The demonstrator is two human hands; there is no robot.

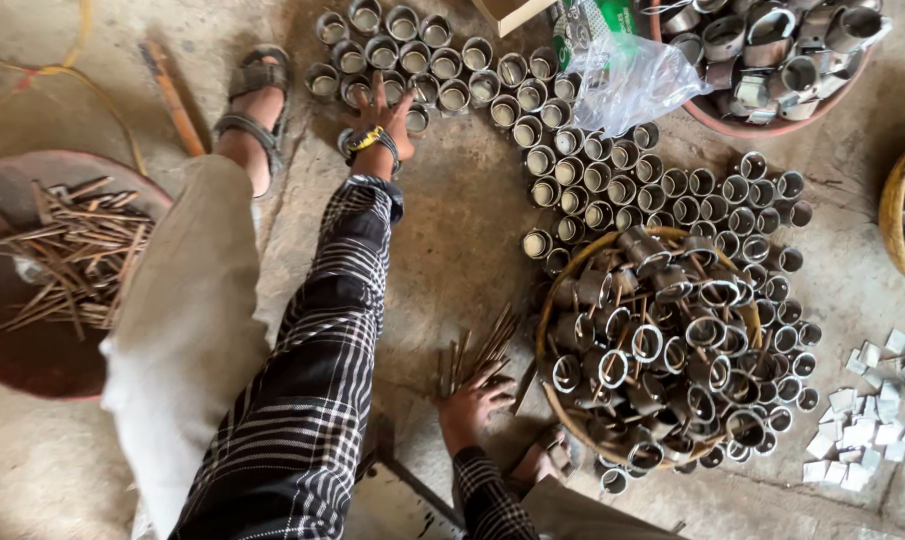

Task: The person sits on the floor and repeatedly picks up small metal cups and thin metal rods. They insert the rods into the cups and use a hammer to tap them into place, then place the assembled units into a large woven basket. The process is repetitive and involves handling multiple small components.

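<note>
Meanwhile the left hand (381,112) lay spread flat, fingers splayed, on short upright metal tubes (428,60); the right hand (470,403), loosely open, touched thin brown sticks (478,355) on the floor (453,215).

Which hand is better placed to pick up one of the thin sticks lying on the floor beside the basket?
Probably the right hand. It rests on the floor, its fingers touching the small bundle of sticks beside the basket. The left hand is stretched far forward, onto the metal rings standing in rows.
</note>
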